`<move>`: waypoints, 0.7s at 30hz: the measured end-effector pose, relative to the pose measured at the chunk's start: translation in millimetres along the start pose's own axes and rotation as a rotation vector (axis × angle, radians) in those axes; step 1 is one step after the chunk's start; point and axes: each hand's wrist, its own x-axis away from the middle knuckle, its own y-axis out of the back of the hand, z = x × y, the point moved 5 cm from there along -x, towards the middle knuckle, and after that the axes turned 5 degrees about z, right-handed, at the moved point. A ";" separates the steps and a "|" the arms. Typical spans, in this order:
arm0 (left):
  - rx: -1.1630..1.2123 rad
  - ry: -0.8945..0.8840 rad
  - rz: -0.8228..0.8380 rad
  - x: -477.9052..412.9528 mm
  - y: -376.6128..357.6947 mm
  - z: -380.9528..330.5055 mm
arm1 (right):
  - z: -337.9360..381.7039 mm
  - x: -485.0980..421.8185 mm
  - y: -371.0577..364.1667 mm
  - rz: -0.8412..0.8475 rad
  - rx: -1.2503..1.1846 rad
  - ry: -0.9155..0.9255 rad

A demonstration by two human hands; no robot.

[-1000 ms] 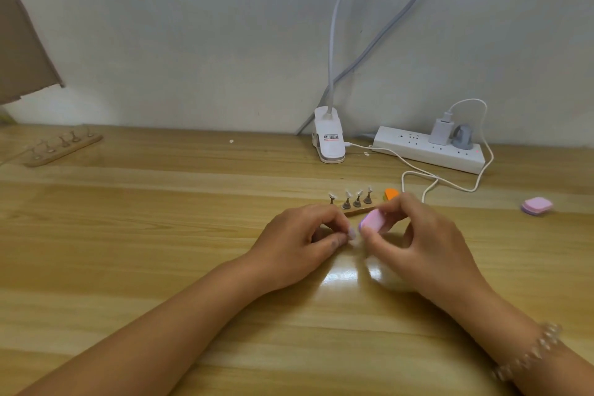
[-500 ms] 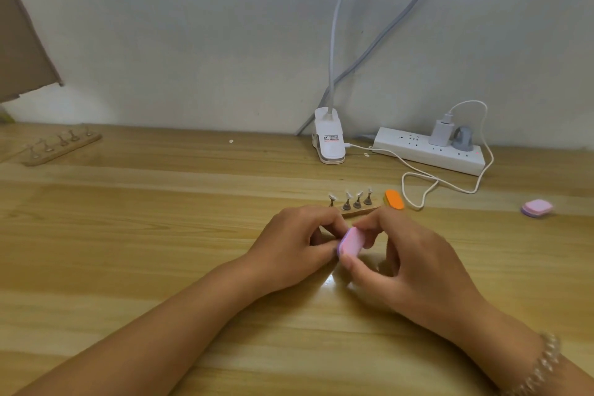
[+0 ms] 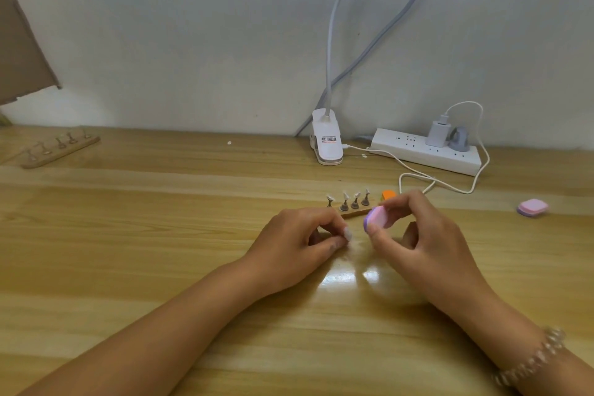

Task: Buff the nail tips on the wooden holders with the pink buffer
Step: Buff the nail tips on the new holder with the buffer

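Observation:
My right hand (image 3: 424, 241) pinches the pink buffer (image 3: 376, 218) between thumb and fingers, its flat face turned left. My left hand (image 3: 302, 243) pinches a small pale nail tip (image 3: 347, 234) on its stand, a short gap left of the buffer. Just behind my hands lies a wooden holder (image 3: 353, 211) with several metal stands carrying nail tips (image 3: 346, 196). A second wooden holder (image 3: 59, 151) with stands lies at the far left of the table.
An orange buffer (image 3: 388, 194) sits behind the pink one. Another pink buffer (image 3: 533, 207) lies at the right. A white lamp clamp (image 3: 326, 141), a power strip (image 3: 424, 151) and a white cable (image 3: 450, 185) occupy the back. Cardboard (image 3: 22, 55) leans at the far left.
The buffer was against the nail tip half a second ago; my right hand has drawn it back to the right and up. My left hand has stayed put.

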 end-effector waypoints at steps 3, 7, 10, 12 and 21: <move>-0.034 0.001 0.009 -0.4 -0.1 0.9 | 17.7 9.3 -10.8 0.127 0.090 0.132; -0.032 0.003 0.021 -0.4 -0.2 0.6 | 13.9 5.3 -9.0 0.104 0.142 0.110; -0.040 0.003 0.045 -1.0 -1.5 0.6 | 19.1 10.4 -11.8 0.132 0.197 0.182; -0.038 0.002 0.058 -1.0 -1.5 0.2 | 23.4 12.7 -14.0 0.162 0.199 0.205; -0.035 0.020 0.083 -0.6 -2.0 -0.1 | 25.4 12.0 -13.1 0.126 0.204 0.194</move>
